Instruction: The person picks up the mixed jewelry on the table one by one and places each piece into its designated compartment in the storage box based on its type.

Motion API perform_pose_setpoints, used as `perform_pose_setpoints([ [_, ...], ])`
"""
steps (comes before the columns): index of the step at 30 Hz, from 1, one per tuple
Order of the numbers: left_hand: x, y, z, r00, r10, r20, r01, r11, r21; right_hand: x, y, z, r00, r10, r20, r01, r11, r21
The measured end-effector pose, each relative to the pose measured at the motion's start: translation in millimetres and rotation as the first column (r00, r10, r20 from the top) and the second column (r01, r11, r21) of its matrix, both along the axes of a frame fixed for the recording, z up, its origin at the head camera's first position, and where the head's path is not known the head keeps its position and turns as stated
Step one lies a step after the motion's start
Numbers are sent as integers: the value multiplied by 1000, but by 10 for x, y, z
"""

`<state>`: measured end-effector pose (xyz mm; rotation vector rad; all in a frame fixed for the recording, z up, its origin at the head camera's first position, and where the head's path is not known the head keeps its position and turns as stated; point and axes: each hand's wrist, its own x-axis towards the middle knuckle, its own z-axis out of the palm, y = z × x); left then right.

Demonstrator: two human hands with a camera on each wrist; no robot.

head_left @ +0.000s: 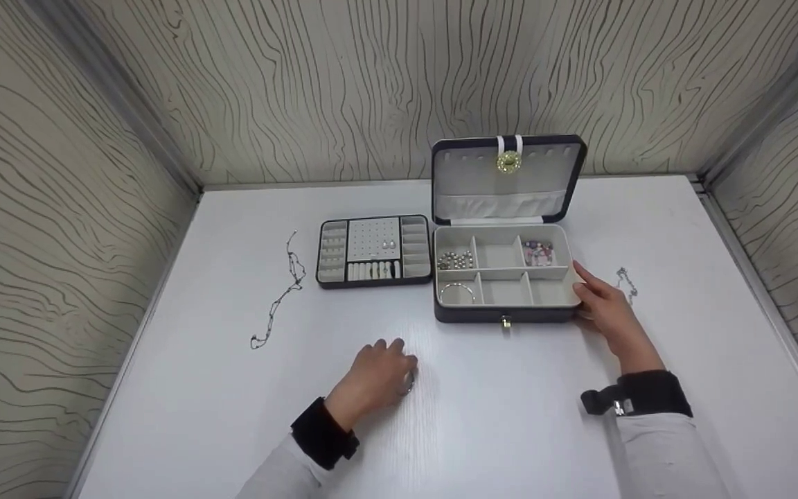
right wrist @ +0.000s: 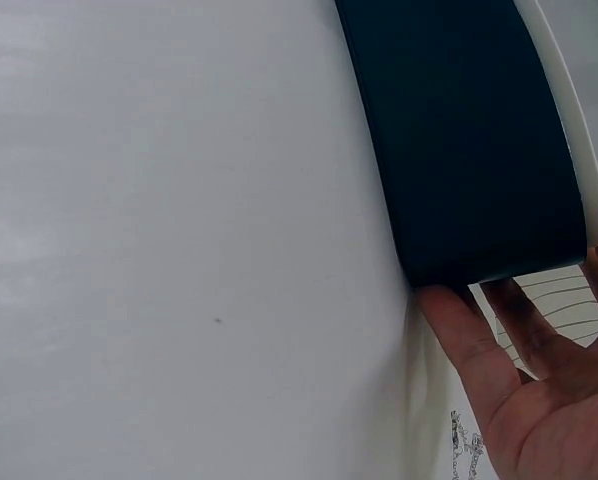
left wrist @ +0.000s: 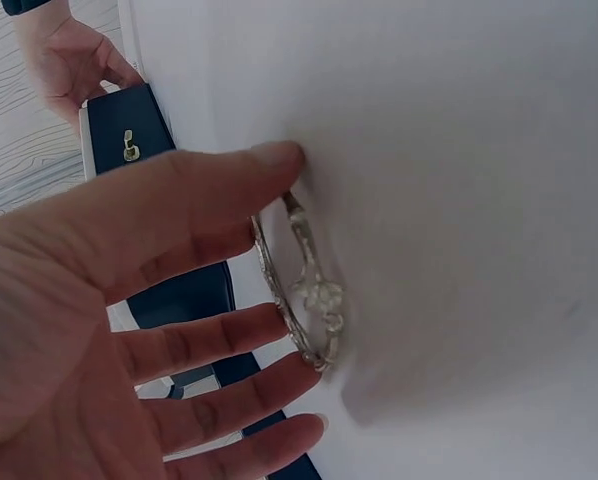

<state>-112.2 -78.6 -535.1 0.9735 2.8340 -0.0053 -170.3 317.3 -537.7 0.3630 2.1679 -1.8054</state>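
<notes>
My left hand (head_left: 375,374) is low over the white table and pinches a silver bracelet (left wrist: 319,290) between thumb and fingers. The bracelet has a flower-like ornament, and its far side shows past the fingertips in the left wrist view. My right hand (head_left: 607,305) rests with extended fingers against the right end of a dark blue jewelry box (head_left: 468,314). The box's lid (head_left: 503,184) stands raised, with a gold clasp. Inside are pearl-like beads (head_left: 456,260), a bangle (head_left: 458,285) and colourful beaded jewelry (head_left: 539,254), each in its own compartment.
Left of the box lies a divided jewelry tray (head_left: 374,239) holding earrings (head_left: 388,244) and a row of ring slots. A long dark chain necklace (head_left: 272,313) stretches across the table's left part. Right of the box is a silver chain (head_left: 627,283). Patterned panels (head_left: 371,83) enclose the table.
</notes>
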Motion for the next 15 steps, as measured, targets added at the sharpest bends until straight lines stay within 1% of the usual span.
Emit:
perform_pose_setpoints([
  [6,-9,-6,-2,1000,-2,15,2,1000,27,4,-4,1,1000,-15,18,15,1000,-20],
  [15,-50,-26,90,998,23,65,-25,999,24,0,-1,-5,1000,-14,19,14,1000,-10],
])
